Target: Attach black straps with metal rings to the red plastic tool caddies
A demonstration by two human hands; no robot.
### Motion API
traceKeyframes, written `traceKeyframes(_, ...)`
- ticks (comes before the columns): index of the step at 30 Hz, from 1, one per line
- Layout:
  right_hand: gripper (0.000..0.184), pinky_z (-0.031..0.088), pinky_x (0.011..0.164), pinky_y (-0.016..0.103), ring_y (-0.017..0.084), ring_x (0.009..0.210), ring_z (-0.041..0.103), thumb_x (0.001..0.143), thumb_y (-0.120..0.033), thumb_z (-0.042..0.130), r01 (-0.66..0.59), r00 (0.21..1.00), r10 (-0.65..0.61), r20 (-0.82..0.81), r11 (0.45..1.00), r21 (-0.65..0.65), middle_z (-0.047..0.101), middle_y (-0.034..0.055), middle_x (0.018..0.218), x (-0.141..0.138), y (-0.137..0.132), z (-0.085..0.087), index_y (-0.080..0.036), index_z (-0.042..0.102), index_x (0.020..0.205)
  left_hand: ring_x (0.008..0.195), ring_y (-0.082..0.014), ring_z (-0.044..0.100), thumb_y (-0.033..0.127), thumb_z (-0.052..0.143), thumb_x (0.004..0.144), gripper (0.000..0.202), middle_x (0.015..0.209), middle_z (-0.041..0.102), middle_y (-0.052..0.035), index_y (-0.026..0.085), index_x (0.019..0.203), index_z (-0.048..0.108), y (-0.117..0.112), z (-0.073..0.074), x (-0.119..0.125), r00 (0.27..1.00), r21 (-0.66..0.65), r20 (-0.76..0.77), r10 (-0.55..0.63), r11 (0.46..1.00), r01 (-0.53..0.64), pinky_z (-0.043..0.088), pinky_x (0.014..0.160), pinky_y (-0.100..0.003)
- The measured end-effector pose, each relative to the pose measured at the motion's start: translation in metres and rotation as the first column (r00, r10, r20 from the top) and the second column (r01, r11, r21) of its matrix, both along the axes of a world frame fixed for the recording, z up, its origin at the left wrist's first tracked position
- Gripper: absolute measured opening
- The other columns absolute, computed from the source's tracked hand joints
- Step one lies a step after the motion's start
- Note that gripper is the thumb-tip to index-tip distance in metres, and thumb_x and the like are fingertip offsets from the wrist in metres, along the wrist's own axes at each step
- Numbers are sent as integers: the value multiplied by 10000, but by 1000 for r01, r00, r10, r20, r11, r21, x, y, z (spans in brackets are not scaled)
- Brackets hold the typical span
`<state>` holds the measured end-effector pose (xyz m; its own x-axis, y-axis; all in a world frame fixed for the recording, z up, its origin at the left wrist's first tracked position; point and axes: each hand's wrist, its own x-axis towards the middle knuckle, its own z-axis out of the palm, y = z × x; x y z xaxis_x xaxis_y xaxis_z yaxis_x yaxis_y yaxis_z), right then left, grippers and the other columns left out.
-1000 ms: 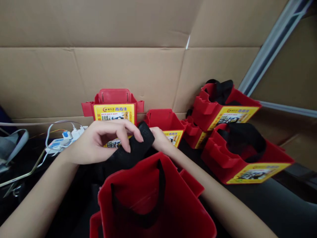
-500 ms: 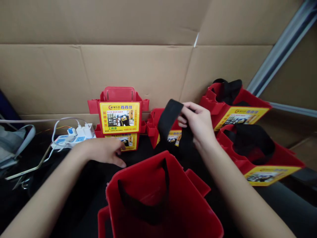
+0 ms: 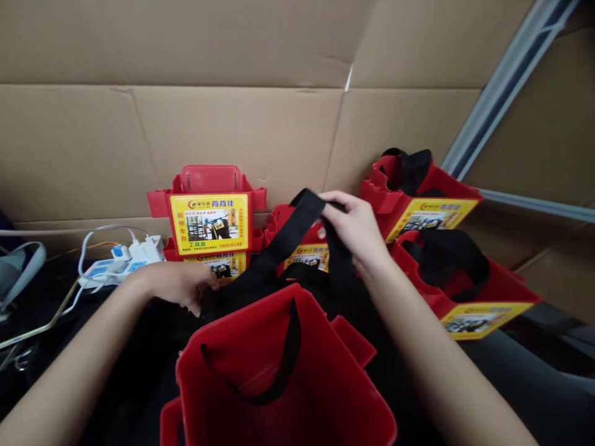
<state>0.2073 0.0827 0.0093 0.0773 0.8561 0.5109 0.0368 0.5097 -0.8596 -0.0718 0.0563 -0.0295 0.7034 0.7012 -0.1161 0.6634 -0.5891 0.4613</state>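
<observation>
A red plastic tool box [image 3: 334,396] lies in front of me with its open top facing me. A black webbing strap [image 3: 290,238] rises behind it in a loop, and part of the webbing hangs inside the box, threaded through its wall. My right hand [image 3: 351,226] pinches the top of the loop between thumb and fingers. Beyond the box's left edge, my left hand [image 3: 183,288] is closed on the strap's lower left part, its fingertips partly lost against the black.
Stacked red tool boxes [image 3: 209,176] with yellow labels stand at the back left. Two strapped boxes [image 3: 421,214], [image 3: 506,282] sit at right, another box [image 3: 279,217] behind the loop. A white power strip [image 3: 134,263] with cables lies left. Cardboard [image 3: 232,130] lines the back.
My left hand has closed on the strap, which now stretches between both hands. The webbing inside the box has drawn up shorter. The whole view has shifted slightly.
</observation>
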Motion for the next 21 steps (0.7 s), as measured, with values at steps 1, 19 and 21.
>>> traceKeyframes(1, 90, 415, 412, 170, 73, 473, 533, 705, -206, 613, -54, 994, 51, 100, 998, 26, 623, -2, 651, -6, -4, -2, -151, 649, 767, 682, -192, 650, 69, 603, 619, 334, 811, 720, -48, 116, 944, 667, -1, 5, -5, 999, 8, -34, 37, 999, -37, 510, 569, -238)
traceKeyframes(19, 560, 502, 527, 215, 91, 623, 601, 890, -180, 391, -476, 735, 395, 551, 879, 6, 620, 19, 903, -35, -2, -40, -283, 221, 1414, 391, -30, 418, 276, 572, 781, 232, 778, 667, -30, 136, 965, 578, 4, -2, 51, 635, -262, 656, 408, 912, -315, 347, 398, -168)
traceKeyframes(21, 607, 490, 495, 198, 81, 599, 594, 871, -146, 388, -489, 724, 429, 540, 872, -38, 615, 17, 944, -35, -1, -42, -291, 161, 1415, 393, -30, 390, 345, 503, 828, 261, 771, 633, -27, 132, 968, 557, 7, -3, 51, 616, -247, 663, 425, 901, -356, 326, 387, -167)
